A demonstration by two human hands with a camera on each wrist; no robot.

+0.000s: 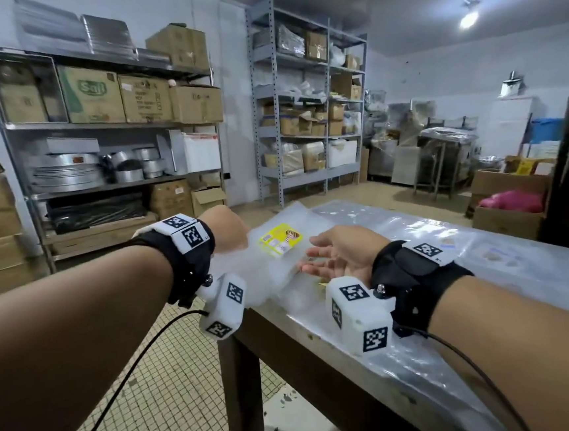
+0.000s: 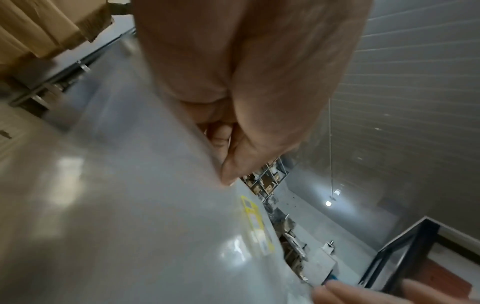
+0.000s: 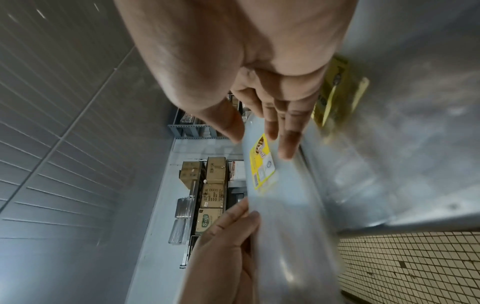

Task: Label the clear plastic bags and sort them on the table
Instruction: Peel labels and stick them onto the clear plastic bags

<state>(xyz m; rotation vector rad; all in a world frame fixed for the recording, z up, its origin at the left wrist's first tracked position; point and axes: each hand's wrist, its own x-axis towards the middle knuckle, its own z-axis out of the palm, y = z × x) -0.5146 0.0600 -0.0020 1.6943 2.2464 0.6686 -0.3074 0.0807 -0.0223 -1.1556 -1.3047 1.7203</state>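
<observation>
Left hand [image 1: 224, 229] grips labelled bag [image 1: 274, 267] over table [image 1: 320, 329]; right hand [image 1: 339, 253] spread open beside it.

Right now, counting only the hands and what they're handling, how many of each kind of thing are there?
Bare hands: 2, left hand gripping, right hand flat with straight fingers
Clear plastic bag: 1
Yellow rectangular label on that bag: 1
Total: 4

table [image 1: 322, 346] near edge open, plastic sheeting [image 1: 487, 266] flat across top, shelving [image 1: 113, 127] far left, cartons [image 1: 509, 206] far right
</observation>
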